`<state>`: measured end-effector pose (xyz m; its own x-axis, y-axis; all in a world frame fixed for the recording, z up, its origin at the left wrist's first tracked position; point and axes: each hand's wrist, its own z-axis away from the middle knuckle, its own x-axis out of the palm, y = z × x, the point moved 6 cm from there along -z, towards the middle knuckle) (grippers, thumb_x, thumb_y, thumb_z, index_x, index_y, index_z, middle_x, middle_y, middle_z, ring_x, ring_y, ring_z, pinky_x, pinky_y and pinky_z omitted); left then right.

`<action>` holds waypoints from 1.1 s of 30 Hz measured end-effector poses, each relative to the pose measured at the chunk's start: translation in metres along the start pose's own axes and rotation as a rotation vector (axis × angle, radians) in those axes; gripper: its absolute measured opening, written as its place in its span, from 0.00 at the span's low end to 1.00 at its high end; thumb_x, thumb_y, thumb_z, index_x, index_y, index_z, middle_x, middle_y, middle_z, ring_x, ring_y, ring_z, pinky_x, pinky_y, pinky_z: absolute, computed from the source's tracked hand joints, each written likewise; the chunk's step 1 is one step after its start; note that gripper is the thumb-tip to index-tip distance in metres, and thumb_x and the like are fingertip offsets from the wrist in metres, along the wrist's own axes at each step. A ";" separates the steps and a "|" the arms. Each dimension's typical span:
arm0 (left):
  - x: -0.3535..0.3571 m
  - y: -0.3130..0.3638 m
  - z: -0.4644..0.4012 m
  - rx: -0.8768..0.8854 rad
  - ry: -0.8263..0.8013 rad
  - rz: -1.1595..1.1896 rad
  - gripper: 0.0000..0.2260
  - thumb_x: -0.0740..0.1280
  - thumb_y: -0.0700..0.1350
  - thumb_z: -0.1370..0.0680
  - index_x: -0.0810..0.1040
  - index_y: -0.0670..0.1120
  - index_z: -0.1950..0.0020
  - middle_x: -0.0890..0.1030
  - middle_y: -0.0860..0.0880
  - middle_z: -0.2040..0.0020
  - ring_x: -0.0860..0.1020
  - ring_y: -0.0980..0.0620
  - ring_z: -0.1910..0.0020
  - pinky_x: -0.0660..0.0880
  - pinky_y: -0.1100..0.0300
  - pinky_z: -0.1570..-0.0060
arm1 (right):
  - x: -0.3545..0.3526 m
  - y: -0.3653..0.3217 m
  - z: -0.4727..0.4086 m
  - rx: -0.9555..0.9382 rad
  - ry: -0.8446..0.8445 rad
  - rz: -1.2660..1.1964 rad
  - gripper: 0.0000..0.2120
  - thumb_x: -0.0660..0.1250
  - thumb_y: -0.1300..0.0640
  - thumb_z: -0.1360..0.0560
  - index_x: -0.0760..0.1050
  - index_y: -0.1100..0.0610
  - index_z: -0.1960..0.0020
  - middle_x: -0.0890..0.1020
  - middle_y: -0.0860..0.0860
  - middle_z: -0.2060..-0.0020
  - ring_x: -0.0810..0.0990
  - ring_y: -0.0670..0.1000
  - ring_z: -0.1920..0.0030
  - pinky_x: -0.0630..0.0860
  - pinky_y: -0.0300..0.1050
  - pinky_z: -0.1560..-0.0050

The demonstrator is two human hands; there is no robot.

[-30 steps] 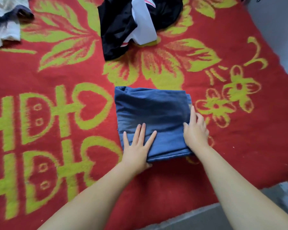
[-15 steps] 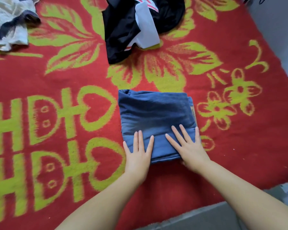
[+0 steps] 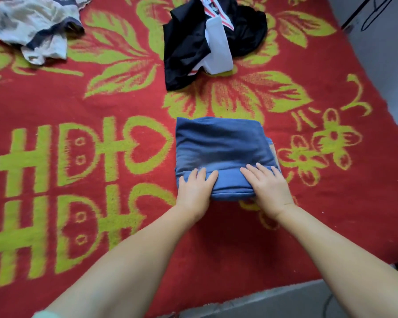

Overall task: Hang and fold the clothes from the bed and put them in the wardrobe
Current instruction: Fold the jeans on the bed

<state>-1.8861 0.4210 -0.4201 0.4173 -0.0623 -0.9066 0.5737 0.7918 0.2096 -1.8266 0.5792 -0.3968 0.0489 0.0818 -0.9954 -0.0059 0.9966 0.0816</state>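
While the folded blue garment (image 3: 221, 154) lies on the red blanket (image 3: 216, 237) with yellow-green flowers, the left hand (image 3: 194, 191) and right hand (image 3: 270, 190) grasp its near edge — fingers on top, thumbs hidden under the cloth. Further away lie a black-and-white garment (image 3: 202, 40) and a pale crumpled garment (image 3: 36, 28). At the right — a grey wall (image 3: 386, 56).

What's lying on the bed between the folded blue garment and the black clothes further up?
Nothing: the head view shows only bare red-and-green blanket between the folded blue garment and the black clothes.
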 end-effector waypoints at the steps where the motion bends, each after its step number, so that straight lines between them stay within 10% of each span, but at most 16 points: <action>1: -0.016 -0.002 0.003 -0.007 0.023 -0.010 0.29 0.59 0.40 0.22 0.52 0.52 0.23 0.57 0.44 0.24 0.55 0.43 0.25 0.60 0.43 0.32 | -0.016 -0.002 -0.004 0.005 0.000 0.001 0.24 0.54 0.60 0.33 0.80 0.58 0.43 0.83 0.56 0.47 0.83 0.60 0.48 0.78 0.62 0.50; 6: -0.083 -0.025 0.032 -0.036 0.074 -0.066 0.29 0.56 0.39 0.20 0.48 0.52 0.22 0.52 0.45 0.22 0.52 0.43 0.24 0.56 0.40 0.30 | -0.084 -0.026 -0.024 0.022 -0.060 -0.035 0.32 0.79 0.64 0.46 0.80 0.57 0.42 0.83 0.55 0.46 0.83 0.59 0.47 0.78 0.63 0.50; 13: -0.125 -0.106 0.140 -0.256 0.086 -0.050 0.33 0.57 0.35 0.21 0.45 0.51 0.22 0.49 0.45 0.22 0.49 0.42 0.23 0.55 0.40 0.29 | -0.157 -0.138 -0.050 -0.218 -0.031 -0.004 0.24 0.53 0.59 0.33 0.81 0.54 0.44 0.84 0.53 0.49 0.83 0.57 0.49 0.79 0.60 0.52; 19: -0.141 -0.184 0.263 -0.490 0.169 -0.014 0.33 0.57 0.36 0.22 0.45 0.49 0.22 0.49 0.44 0.22 0.50 0.42 0.23 0.57 0.40 0.30 | -0.209 -0.269 -0.059 -0.452 -0.003 0.014 0.31 0.79 0.62 0.45 0.80 0.54 0.42 0.83 0.52 0.46 0.83 0.58 0.47 0.78 0.61 0.51; 24: -0.123 -0.229 0.395 -0.716 0.214 0.082 0.32 0.56 0.35 0.21 0.44 0.50 0.22 0.48 0.44 0.22 0.48 0.42 0.23 0.55 0.39 0.29 | -0.238 -0.396 -0.021 -0.707 -0.009 0.053 0.30 0.62 0.60 0.24 0.56 0.51 0.24 0.63 0.50 0.26 0.59 0.56 0.25 0.55 0.59 0.27; 30: -0.066 -0.242 0.601 -1.026 0.245 0.197 0.34 0.58 0.35 0.22 0.44 0.50 0.22 0.47 0.45 0.22 0.47 0.42 0.23 0.54 0.40 0.28 | -0.263 -0.563 0.092 -1.026 0.065 0.084 0.31 0.77 0.60 0.40 0.77 0.52 0.37 0.82 0.52 0.43 0.80 0.57 0.42 0.77 0.58 0.46; 33: -0.034 -0.233 0.698 -1.169 0.274 0.239 0.34 0.60 0.37 0.21 0.44 0.51 0.22 0.48 0.45 0.22 0.48 0.43 0.23 0.56 0.43 0.28 | -0.280 -0.636 0.169 -1.188 0.069 0.046 0.29 0.68 0.60 0.30 0.68 0.52 0.30 0.74 0.52 0.33 0.71 0.58 0.32 0.68 0.59 0.35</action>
<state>-1.5419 -0.1862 -0.1827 0.1821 0.1773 -0.9672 -0.5339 0.8438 0.0542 -1.6676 -0.0775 -0.1613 -0.0291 0.0814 -0.9963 -0.9297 0.3638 0.0569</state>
